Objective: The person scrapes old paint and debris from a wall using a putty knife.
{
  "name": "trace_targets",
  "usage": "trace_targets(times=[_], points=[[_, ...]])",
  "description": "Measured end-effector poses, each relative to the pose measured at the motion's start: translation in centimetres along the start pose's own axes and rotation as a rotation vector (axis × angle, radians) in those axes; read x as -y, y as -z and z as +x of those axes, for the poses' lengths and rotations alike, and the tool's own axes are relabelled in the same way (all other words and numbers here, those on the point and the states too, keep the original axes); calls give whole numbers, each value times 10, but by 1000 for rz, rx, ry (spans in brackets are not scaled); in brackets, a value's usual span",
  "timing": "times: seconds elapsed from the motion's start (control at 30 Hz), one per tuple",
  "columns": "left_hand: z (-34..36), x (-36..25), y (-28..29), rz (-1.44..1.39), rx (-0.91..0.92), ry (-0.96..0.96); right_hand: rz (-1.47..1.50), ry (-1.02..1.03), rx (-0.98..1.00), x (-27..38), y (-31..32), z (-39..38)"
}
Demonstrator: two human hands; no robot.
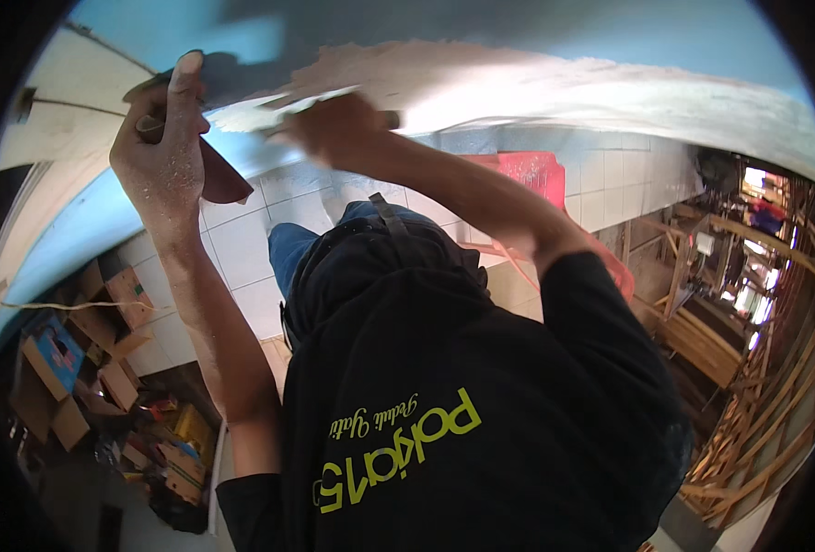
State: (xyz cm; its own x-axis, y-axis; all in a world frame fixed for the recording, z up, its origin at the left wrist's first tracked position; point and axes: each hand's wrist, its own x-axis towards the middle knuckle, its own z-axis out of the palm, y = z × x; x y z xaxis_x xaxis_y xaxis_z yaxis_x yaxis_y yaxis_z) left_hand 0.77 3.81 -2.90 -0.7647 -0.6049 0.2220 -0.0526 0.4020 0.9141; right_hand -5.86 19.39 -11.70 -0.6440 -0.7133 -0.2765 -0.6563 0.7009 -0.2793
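Nearest, at 10 o'clock, the L hand (163, 166) has its grip closed round a dark brown, flat, thin-bladed tool (226, 181), thumb up top, dusty white on the skin. At approx 11 o'clock the R hand (335, 131), blurred, is clenched on a flat trowel-like tool w/ a dark handle end (392, 120); can't tell if its edge touches.

For a good coat, I'd say: R blade at a low, even angle, light steady pressure, long overlapping strokes, wrist firm. Feather the outer edge thin, esp. where it meets paint; wipe the blade on the L one often, so no lumps drag. L tool close by = less dripping.

Just beyond, from 11 thru 2 o'clock, is the white-to-beige, chalky plaster-like patch (481, 87) on the light-blue painted wall (748, 46). Its upper border looks ragged & beige-ish, the lower band brighter; finish seems matte, prob. uneven at the rim.

Farther, approx 2 o'clock: a pinkish-red plastic chair (531, 173). Bkgd: brown cardboard boxes (117, 382) at 8, loose wooden strips (775, 405) at 4.
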Motion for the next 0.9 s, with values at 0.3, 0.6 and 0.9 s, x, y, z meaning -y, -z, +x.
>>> trace_targets(times=[0.3, 0.6, 0.9], points=[[-8, 7, 13, -29, -58, 168, 607, 202, -395, -4, -60, -11], [4, 24, 7, 9, 4, 25, 765, -72, -816, -23, -54, 1], [1, 21, 4, -19, -12, 32, 801, -40, -840, -21, -58, 5]])
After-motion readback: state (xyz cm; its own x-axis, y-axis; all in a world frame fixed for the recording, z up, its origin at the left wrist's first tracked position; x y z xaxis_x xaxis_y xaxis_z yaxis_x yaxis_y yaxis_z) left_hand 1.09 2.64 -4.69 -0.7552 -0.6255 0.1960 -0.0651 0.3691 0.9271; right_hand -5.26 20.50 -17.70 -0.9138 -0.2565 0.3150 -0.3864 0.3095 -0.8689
